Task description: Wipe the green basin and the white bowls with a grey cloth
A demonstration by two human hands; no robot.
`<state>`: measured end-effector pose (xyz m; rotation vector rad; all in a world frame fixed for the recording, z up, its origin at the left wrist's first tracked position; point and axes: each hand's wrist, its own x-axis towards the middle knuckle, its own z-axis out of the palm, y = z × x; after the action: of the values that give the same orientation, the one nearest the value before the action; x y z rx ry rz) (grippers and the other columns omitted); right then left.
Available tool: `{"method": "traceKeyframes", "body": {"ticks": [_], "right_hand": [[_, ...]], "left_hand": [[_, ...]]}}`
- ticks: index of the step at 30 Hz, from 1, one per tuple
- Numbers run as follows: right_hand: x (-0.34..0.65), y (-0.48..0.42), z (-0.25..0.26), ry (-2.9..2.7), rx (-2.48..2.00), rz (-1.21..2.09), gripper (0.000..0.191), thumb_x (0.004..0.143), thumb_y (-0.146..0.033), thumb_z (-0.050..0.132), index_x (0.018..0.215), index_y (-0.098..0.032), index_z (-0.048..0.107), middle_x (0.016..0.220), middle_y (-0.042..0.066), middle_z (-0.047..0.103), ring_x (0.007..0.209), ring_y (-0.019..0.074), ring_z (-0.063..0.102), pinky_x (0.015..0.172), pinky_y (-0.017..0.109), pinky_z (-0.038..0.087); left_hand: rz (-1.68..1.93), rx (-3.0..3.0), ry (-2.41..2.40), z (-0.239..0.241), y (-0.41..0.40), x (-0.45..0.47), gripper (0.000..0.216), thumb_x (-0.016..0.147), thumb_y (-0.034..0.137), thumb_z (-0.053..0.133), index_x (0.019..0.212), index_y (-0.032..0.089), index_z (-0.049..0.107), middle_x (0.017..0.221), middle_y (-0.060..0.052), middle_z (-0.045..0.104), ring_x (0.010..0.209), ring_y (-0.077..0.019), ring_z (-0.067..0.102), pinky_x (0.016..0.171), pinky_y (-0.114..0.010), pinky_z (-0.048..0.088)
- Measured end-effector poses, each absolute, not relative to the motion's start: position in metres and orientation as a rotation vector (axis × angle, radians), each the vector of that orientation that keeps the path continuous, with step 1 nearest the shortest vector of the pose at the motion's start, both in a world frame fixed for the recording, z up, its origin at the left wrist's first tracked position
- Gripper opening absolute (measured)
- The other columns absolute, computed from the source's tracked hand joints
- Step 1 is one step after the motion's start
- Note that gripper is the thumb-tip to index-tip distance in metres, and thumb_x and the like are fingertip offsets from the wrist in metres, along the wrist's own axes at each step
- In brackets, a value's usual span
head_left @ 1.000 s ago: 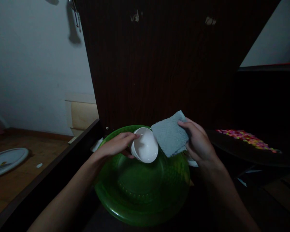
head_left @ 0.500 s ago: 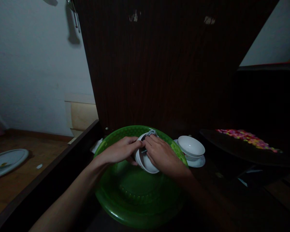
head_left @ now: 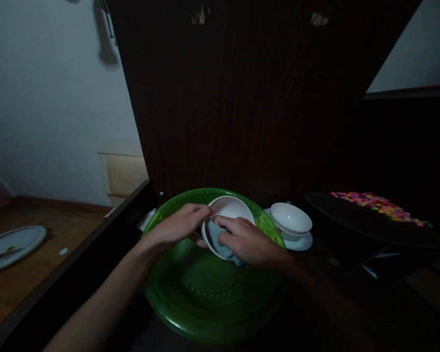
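Over the green basin [head_left: 179,320], my left hand [head_left: 185,224] grips the left rim of a white bowl [head_left: 232,207], thumb on top and fingers beneath. The bowl is tilted, its inside facing up toward me. My right hand [head_left: 247,239] is closed on a light blue-grey cloth [head_left: 220,240] and presses it against the bowl's near inner wall. Part of the cloth hangs over the near rim. My right hand hides much of the bowl's right side.
Right of the basin, white bowls [head_left: 291,217] are stacked on a plate [head_left: 300,243]. A dark board [head_left: 242,107] rises behind. Pink and yellow flower-like decorations [head_left: 379,208] lie farther right. A dark wooden edge [head_left: 77,259] runs along the left, with a pale oval object [head_left: 14,247] on the floor beyond.
My right hand and the cloth have moved from the bowl's far rim down to its near side. More of the bowl's far inside now shows. My left hand keeps its hold.
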<state>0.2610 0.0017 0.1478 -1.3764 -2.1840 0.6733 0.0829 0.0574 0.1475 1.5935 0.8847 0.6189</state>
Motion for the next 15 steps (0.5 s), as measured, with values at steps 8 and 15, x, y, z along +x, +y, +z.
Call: {"method": "traceKeyframes", "body": {"ticks": [8, 15], "right_hand": [[0.283, 0.003, 0.165, -1.289, -1.023, 1.156, 0.01, 0.07, -0.025, 0.057, 0.078, -0.022, 0.054, 0.077, 0.0, 0.058, 0.07, 0.016, 0.057, 0.06, 0.025, 0.046], [0.324, 0.008, 0.179, -1.001, -0.988, 0.478, 0.011, 0.072, -0.025, 0.059, 0.075, -0.025, 0.049, 0.072, -0.003, 0.051, 0.067, 0.0158, 0.052, 0.059, 0.026, 0.044]], "left_hand": [[0.722, 1.499, 0.98, 0.16, 0.058, 0.08, 0.031, 0.083, 0.046, 0.059, 0.09, 0.017, 0.069, 0.089, -0.006, 0.072, 0.084, -0.0236, 0.068, 0.061, -0.031, 0.06], [0.727, 1.509, 0.994, 0.158, 0.066, 0.076, 0.036, 0.081, 0.051, 0.063, 0.085, 0.015, 0.067, 0.088, -0.007, 0.069, 0.085, -0.0244, 0.067, 0.061, -0.033, 0.062]]}}
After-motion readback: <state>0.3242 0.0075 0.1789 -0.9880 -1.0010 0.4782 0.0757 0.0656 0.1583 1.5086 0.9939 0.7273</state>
